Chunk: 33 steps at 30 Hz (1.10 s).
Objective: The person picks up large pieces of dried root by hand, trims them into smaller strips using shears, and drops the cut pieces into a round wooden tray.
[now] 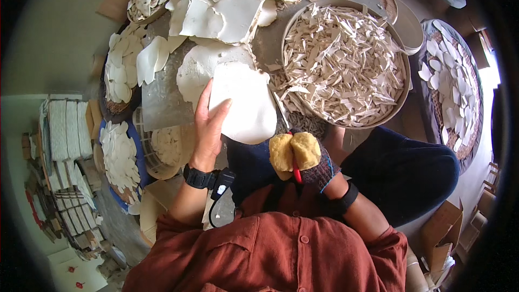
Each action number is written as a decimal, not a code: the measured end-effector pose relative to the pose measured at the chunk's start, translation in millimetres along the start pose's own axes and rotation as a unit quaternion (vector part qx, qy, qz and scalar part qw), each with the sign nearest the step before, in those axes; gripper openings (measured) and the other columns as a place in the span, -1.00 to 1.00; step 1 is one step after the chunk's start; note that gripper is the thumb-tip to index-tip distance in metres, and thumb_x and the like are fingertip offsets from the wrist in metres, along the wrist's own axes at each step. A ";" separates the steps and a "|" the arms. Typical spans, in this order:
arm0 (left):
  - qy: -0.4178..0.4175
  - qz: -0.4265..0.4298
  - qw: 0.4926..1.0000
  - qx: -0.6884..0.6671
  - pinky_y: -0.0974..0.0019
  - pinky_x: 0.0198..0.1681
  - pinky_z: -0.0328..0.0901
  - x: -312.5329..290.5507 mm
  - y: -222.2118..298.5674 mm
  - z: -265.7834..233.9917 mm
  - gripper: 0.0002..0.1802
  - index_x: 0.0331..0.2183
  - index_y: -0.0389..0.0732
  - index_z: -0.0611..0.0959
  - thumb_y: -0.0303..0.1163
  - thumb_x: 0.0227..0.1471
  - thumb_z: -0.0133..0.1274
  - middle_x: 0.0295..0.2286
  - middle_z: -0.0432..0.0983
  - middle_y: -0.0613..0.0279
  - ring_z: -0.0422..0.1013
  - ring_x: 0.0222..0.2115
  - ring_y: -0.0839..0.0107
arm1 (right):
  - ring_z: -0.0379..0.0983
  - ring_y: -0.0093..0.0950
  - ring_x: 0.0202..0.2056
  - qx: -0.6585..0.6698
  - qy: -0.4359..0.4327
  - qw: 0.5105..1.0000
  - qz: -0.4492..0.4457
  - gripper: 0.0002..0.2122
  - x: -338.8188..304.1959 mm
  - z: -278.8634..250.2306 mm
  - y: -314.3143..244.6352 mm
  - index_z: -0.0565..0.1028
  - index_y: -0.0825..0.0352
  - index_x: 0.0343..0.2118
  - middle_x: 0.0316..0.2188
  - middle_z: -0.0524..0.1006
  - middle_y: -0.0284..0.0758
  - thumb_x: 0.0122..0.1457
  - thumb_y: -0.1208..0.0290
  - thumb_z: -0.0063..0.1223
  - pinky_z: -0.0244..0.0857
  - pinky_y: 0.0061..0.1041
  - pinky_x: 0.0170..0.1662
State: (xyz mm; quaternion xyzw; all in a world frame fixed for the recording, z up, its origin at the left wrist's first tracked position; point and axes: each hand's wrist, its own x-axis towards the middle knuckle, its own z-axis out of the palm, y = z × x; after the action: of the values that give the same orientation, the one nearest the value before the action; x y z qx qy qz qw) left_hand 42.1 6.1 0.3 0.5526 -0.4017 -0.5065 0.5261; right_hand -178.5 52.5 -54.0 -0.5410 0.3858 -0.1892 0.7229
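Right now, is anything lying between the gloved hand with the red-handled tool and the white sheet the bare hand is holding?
Nothing visible does. The right hand with its red-handled tool sits just below the white sheet, which the left hand steadies from its left edge.

Two hands point(208, 124), one round tray point(403, 84) of strips, two wristbands point(199, 177).
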 end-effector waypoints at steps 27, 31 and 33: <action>-0.136 -0.083 0.986 0.053 0.42 -0.01 0.13 8.6 19.1 -11.5 -0.36 0.04 -0.32 0.24 -0.53 -0.15 0.00 -0.07 0.29 0.16 0.24 -0.08 0.46 | 0.42 -0.32 -0.30 0.040 0.079 0.983 -0.161 -0.73 4.5 4.9 35.4 0.43 0.26 -0.29 -0.35 0.47 -0.26 -0.07 0.29 0.07 0.31 -0.44 -0.20; -0.190 -0.118 0.972 0.065 0.41 -0.01 0.14 3.6 32.0 -11.9 -0.36 0.03 -0.29 0.26 -0.54 -0.16 0.02 -0.09 0.31 0.20 0.26 -0.10 0.48 | 0.38 -0.50 -0.18 -0.099 0.007 0.970 -0.223 -0.74 -3.0 -11.4 -2.1 0.33 0.35 -0.15 -0.22 0.43 -0.27 0.10 0.42 -0.03 0.27 -0.50 -0.10; -0.200 -0.123 0.970 0.061 0.40 -0.01 0.14 3.2 35.2 -10.3 -0.36 0.03 -0.28 0.28 -0.54 -0.17 0.02 -0.11 0.32 0.21 0.26 -0.11 0.49 | 0.37 -0.48 -0.16 0.167 -0.034 0.981 -0.093 -0.70 -4.5 -16.1 -8.8 0.32 0.34 -0.15 -0.22 0.42 -0.26 0.05 0.44 0.04 0.26 -0.45 -0.08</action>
State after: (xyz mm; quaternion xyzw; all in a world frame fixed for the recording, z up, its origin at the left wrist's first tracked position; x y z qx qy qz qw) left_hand 55.9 0.4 33.9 0.5163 -0.4577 -0.6422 0.3341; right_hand -192.3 42.3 -46.1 -0.4520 0.2719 -0.2985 0.7954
